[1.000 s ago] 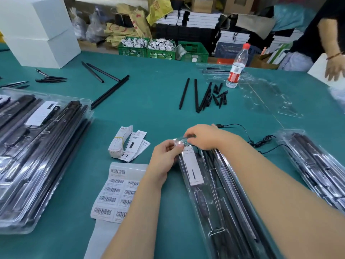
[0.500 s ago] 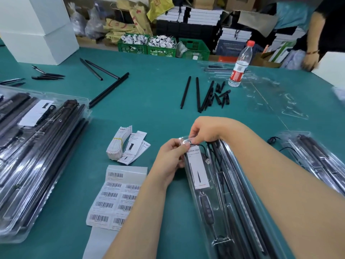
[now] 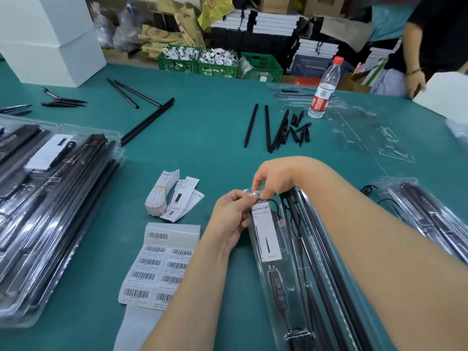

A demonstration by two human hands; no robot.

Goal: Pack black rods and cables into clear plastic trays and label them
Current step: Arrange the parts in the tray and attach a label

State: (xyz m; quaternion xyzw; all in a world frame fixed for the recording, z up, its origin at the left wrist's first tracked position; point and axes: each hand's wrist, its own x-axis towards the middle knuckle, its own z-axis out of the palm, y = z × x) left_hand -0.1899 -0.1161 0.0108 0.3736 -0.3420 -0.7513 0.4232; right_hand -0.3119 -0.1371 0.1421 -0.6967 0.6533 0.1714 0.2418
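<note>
Teal work table [image 3: 202,153], seen from the head camera; all items lie on its surface. Left edge: a stack of filled clear trays [image 3: 50,211] holding black rods and a white insert card. Centre right, running from mid-frame to the lower edge: the clear plastic tray [image 3: 298,269] in hand, containing long black rods [image 3: 329,274] on its right side, a cable with an inline controller [image 3: 278,287] on its left side, and a white card [image 3: 266,231] printed "Grow Light". Far right: another filled tray [image 3: 425,219], with a loose black cable just to its left. Beyond it, empty clear trays [image 3: 367,133] beside a water bottle [image 3: 324,89] with a red cap. Mid-table: loose black rods and short spikes [image 3: 278,127]. Near the left forearm: a sheet of barcode labels [image 3: 162,267], and above it a banded bundle of white cards [image 3: 162,193]. The left hand [image 3: 230,216] and right hand [image 3: 276,178] meet at the tray's far end, fingertips of both pinching the small clear tab of the tray's top edge; whether the tab is fully closed cannot be told
</note>
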